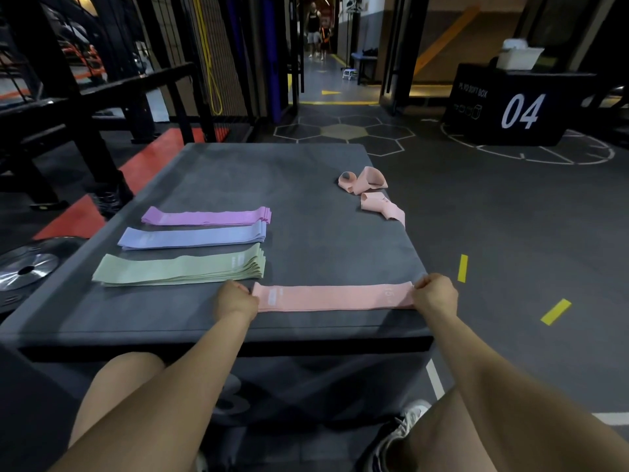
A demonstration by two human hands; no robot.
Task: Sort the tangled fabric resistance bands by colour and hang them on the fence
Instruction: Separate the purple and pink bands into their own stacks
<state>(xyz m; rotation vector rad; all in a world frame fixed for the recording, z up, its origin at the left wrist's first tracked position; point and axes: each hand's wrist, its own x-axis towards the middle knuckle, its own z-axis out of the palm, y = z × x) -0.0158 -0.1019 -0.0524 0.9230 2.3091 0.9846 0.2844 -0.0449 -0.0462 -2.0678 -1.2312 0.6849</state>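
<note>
My left hand (236, 299) and right hand (435, 294) each pinch an end of the pink band (335, 296), flat on the box top (306, 185). Soft, light, limp: grip ends. Beyond lie sorted stacks (180, 269) and tangled pink bands (369, 187).

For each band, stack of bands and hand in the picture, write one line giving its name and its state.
purple stack: flat, sorted
blue stack: flat, sorted
green stack: flat, sorted
pink band: flat on the grey box, held at both ends
tangled pink bands: crumpled, unsorted
left hand: grips the band's left end
right hand: grips its right end
</note>
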